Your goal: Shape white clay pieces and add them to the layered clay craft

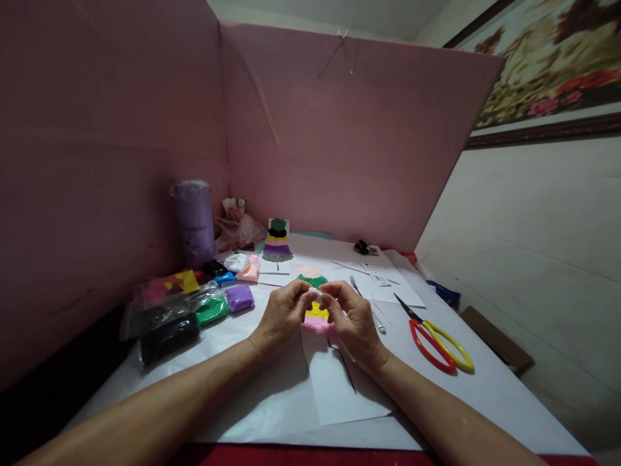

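Note:
My left hand (285, 314) and my right hand (356, 323) meet over the table, and their fingertips pinch a small piece of white clay (315, 292) between them. Just beneath lies a sheet of paper (339, 395) with textured bands in pale pink, green, yellow and pink. A dark thin line (345, 366) runs down the sheet below the bands. My fingers cover part of this coloured area. Further back stands a similar banded picture (277, 249) in green, black, yellow, pink, purple and grey.
Bags of coloured clay (212, 310) lie left, near a purple cylinder (194, 220). Scissors (439, 343) with red and yellow handles lie right. A fork (355, 285) and a small tube (379, 321) rest beside my right hand. Pink panels (349, 142) stand behind and left.

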Action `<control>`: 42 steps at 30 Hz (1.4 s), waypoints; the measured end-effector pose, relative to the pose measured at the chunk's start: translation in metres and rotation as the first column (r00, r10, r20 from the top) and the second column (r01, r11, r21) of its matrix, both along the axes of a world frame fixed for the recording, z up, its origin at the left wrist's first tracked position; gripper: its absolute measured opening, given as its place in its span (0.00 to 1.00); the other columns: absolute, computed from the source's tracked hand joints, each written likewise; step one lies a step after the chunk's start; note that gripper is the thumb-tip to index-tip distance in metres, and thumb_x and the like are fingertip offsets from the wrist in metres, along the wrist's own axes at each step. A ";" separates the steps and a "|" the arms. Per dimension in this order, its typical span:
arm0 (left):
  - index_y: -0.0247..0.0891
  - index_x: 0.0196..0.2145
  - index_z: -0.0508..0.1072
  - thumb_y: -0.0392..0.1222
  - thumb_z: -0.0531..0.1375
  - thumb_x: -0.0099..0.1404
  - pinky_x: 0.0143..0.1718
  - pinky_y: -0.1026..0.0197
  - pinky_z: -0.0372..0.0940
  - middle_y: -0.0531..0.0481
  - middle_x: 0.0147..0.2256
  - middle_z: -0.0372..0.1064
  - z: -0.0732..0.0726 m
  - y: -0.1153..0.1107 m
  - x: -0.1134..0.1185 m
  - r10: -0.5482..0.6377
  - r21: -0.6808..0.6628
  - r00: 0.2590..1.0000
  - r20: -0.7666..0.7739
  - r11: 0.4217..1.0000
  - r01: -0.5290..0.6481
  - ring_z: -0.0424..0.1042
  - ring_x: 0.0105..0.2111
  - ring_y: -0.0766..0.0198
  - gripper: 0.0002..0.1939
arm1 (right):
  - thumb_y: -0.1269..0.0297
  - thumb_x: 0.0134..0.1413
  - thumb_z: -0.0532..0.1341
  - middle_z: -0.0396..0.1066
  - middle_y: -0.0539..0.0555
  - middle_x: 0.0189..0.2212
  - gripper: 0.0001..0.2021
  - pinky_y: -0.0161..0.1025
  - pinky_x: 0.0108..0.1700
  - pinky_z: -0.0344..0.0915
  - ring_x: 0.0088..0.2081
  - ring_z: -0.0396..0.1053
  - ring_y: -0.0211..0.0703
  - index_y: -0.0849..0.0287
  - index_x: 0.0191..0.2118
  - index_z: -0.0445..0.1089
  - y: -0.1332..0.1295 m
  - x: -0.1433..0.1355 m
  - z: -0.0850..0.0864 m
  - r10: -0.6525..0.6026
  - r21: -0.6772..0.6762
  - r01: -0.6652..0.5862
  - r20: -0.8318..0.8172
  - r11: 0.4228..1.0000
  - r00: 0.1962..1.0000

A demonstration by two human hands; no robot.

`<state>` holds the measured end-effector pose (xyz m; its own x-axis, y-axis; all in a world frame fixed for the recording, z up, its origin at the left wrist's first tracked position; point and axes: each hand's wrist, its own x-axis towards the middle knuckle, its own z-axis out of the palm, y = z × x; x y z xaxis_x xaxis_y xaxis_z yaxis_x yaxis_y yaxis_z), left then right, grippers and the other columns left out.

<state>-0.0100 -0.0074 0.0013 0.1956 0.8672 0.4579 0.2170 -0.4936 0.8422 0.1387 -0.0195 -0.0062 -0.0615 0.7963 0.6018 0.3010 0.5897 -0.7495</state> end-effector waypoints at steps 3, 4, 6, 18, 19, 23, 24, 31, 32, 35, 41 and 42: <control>0.36 0.27 0.67 0.45 0.54 0.64 0.20 0.67 0.54 0.58 0.18 0.58 0.001 0.000 -0.001 -0.027 0.003 0.999 -0.024 1.000 0.027 0.57 0.17 0.71 0.12 | 0.61 0.56 0.62 0.70 0.50 0.28 0.06 0.37 0.32 0.66 0.28 0.70 0.40 0.58 0.34 0.68 0.000 -0.001 0.000 0.032 -0.009 -0.032 -0.010 0.999 0.999; 0.36 0.27 0.67 0.45 0.54 0.64 0.20 0.67 0.54 0.58 0.18 0.58 0.001 0.000 0.000 -0.030 0.002 0.999 -0.025 1.000 0.030 0.57 0.17 0.71 0.12 | 0.61 0.56 0.62 0.70 0.50 0.27 0.06 0.37 0.32 0.66 0.28 0.69 0.40 0.58 0.34 0.68 0.000 -0.001 0.001 0.043 -0.010 -0.043 -0.011 0.999 0.999; 0.36 0.26 0.66 0.45 0.54 0.64 0.20 0.67 0.54 0.58 0.18 0.58 0.000 0.000 0.001 -0.023 -0.007 1.000 0.005 1.000 0.023 0.57 0.17 0.71 0.12 | 0.61 0.56 0.62 0.70 0.50 0.27 0.06 0.36 0.32 0.67 0.29 0.69 0.40 0.58 0.34 0.69 0.001 -0.001 0.001 0.057 -0.019 -0.057 -0.027 0.998 0.998; 0.38 0.25 0.62 0.50 0.54 0.65 0.18 0.68 0.51 0.59 0.16 0.57 -0.005 0.004 0.006 0.038 -0.103 0.981 0.188 0.994 -0.019 0.55 0.15 0.72 0.16 | 0.62 0.50 0.63 0.67 0.47 0.23 0.06 0.36 0.26 0.63 0.23 0.64 0.37 0.58 0.30 0.68 0.011 0.005 0.004 -0.123 -0.100 0.103 -0.219 0.990 0.968; 0.38 0.25 0.62 0.50 0.54 0.65 0.18 0.68 0.51 0.59 0.16 0.57 -0.005 0.005 0.005 0.051 -0.100 0.981 0.186 0.994 -0.033 0.55 0.15 0.72 0.16 | 0.62 0.49 0.63 0.67 0.47 0.22 0.06 0.36 0.26 0.63 0.22 0.63 0.37 0.59 0.29 0.68 0.012 0.006 0.006 -0.140 -0.099 0.120 -0.234 0.988 0.962; 0.38 0.25 0.63 0.49 0.54 0.65 0.19 0.68 0.52 0.59 0.17 0.57 -0.006 0.007 0.000 0.091 -0.080 0.985 0.149 0.994 -0.080 0.55 0.16 0.72 0.15 | 0.62 0.45 0.63 0.67 0.47 0.21 0.06 0.36 0.26 0.62 0.22 0.62 0.36 0.59 0.28 0.68 0.017 0.012 0.009 -0.211 -0.110 0.187 -0.287 0.976 0.934; 0.38 0.25 0.63 0.49 0.54 0.65 0.19 0.68 0.53 0.59 0.17 0.57 -0.007 0.008 0.000 0.091 -0.075 0.987 0.134 0.994 -0.082 0.56 0.17 0.71 0.15 | 0.62 0.45 0.62 0.67 0.47 0.21 0.07 0.36 0.27 0.62 0.22 0.62 0.37 0.59 0.28 0.68 0.019 0.013 0.009 -0.234 -0.127 0.205 -0.284 0.970 0.930; 0.36 0.30 0.74 0.49 0.59 0.60 0.25 0.66 0.65 0.50 0.30 0.67 -0.013 0.010 -0.001 0.016 -0.055 0.997 0.073 0.998 -0.012 0.67 0.29 0.64 0.12 | 0.63 0.42 0.60 0.68 0.49 0.19 0.05 0.38 0.25 0.63 0.21 0.65 0.40 0.58 0.25 0.68 0.030 0.022 0.000 -0.373 -0.220 0.330 -0.194 0.918 0.907; 0.37 0.31 0.75 0.49 0.60 0.59 0.25 0.65 0.65 0.49 0.30 0.68 -0.014 0.010 -0.001 0.021 -0.046 0.997 0.072 0.999 -0.017 0.68 0.29 0.64 0.13 | 0.63 0.42 0.60 0.69 0.49 0.19 0.04 0.38 0.25 0.63 0.21 0.65 0.41 0.58 0.25 0.67 0.030 0.023 -0.002 -0.382 -0.222 0.341 -0.180 0.914 0.906; 0.37 0.30 0.77 0.49 0.61 0.58 0.27 0.65 0.67 0.49 0.29 0.69 -0.015 0.010 -0.002 0.063 -0.007 0.997 0.036 0.998 -0.062 0.68 0.29 0.64 0.12 | 0.64 0.41 0.60 0.69 0.48 0.18 0.03 0.37 0.24 0.62 0.21 0.66 0.42 0.56 0.23 0.67 0.030 0.023 -0.008 -0.392 -0.217 0.358 -0.135 0.908 0.910; 0.37 0.31 0.77 0.48 0.61 0.59 0.23 0.66 0.65 0.49 0.27 0.70 -0.013 0.011 -0.004 0.131 -0.092 0.991 0.015 0.987 -0.129 0.69 0.25 0.65 0.11 | 0.64 0.43 0.59 0.70 0.49 0.18 0.03 0.36 0.22 0.62 0.21 0.66 0.43 0.55 0.23 0.67 0.027 0.021 -0.015 -0.382 -0.186 0.362 -0.080 0.913 0.921; 0.37 0.31 0.78 0.48 0.61 0.58 0.23 0.66 0.66 0.49 0.27 0.70 -0.013 0.012 -0.004 0.138 -0.107 0.990 0.022 0.985 -0.135 0.70 0.25 0.64 0.12 | 0.63 0.43 0.59 0.70 0.49 0.18 0.03 0.37 0.22 0.62 0.21 0.67 0.43 0.55 0.23 0.68 0.026 0.021 -0.015 -0.381 -0.182 0.363 -0.076 0.914 0.921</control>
